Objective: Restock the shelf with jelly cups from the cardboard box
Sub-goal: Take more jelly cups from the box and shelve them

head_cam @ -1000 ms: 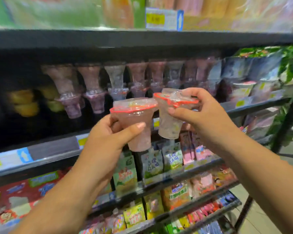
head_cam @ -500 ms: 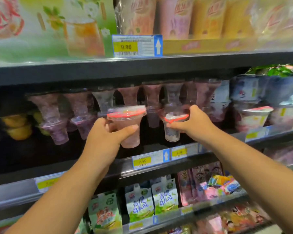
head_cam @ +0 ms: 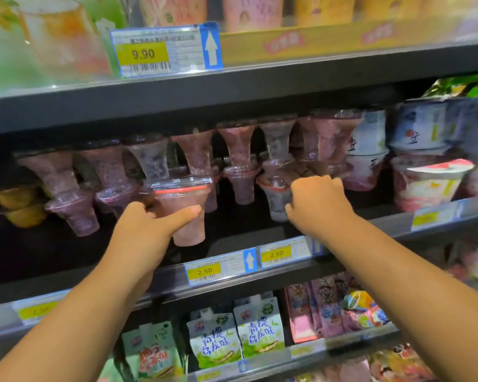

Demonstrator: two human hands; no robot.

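Note:
My left hand (head_cam: 149, 230) grips a pink jelly cup (head_cam: 188, 213) with a red-rimmed clear lid, upright, just above the front of the dark middle shelf (head_cam: 155, 274). My right hand (head_cam: 318, 205) holds a clear greyish jelly cup (head_cam: 275, 201) further in, among the stocked cups. A row of stacked jelly cups (head_cam: 193, 155) fills the shelf behind both hands, the upper ones upside down. The cardboard box is out of view.
White tubs (head_cam: 428, 183) stand at the right of the same shelf, yellow cups (head_cam: 17, 205) at its left. Price tags (head_cam: 204, 271) line the shelf edge. Pouches (head_cam: 215, 343) and snack packs (head_cam: 331, 310) hang on the shelf below; boxed drinks fill the shelf above.
Both hands have moved forward into the shelf with their cups. The right cup has gone in among the stocked row, and the left cup has come down close to the shelf front.

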